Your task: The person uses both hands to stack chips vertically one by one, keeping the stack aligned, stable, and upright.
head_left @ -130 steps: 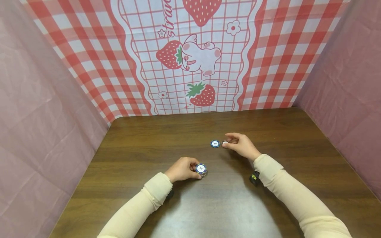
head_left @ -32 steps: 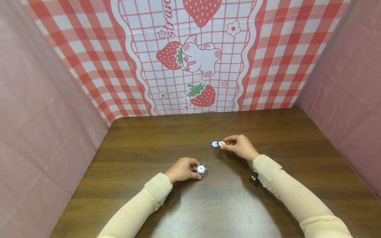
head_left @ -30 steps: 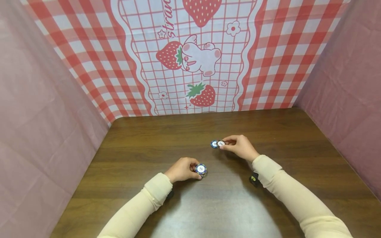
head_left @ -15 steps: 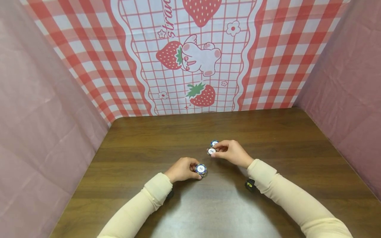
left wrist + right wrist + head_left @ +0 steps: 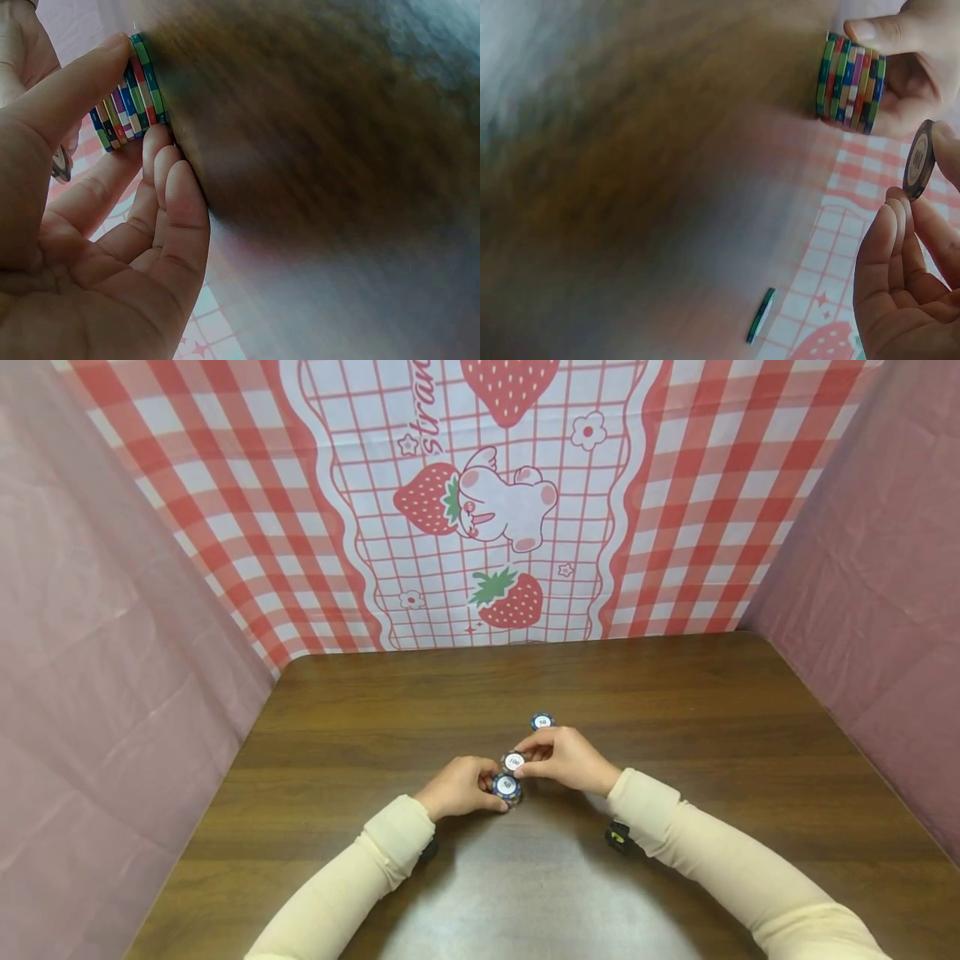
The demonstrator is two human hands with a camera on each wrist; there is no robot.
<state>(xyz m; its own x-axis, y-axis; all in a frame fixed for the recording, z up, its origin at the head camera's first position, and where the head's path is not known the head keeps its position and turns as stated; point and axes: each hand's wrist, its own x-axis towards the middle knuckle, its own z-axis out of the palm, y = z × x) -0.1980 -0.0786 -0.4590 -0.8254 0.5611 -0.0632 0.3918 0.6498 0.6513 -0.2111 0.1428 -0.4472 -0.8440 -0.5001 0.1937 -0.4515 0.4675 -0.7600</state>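
My left hand [image 5: 459, 787] grips a stack of several poker chips [image 5: 127, 97] between thumb and fingers, the stack standing on the wooden table. On its top lies a blue-rimmed chip [image 5: 506, 786] with a white centre reading 50. Just behind the stack, my right hand [image 5: 567, 760] pinches one dark-rimmed chip [image 5: 513, 762] marked 100. In the right wrist view this dark chip [image 5: 920, 160] is held apart from the stack [image 5: 851, 84]. A single blue chip [image 5: 542, 722] marked 50 lies on the table behind my right hand.
The brown wooden table [image 5: 360, 710] reaches back to a red-and-white checked cloth [image 5: 675, 527] with strawberry prints. Pink curtains [image 5: 112, 677] hang along both sides. Each wrist wears a small dark camera.
My right hand has picked up the dark chip beside the blue chip and carried it left and nearer, up to the stack. My left hand has stayed on the stack.
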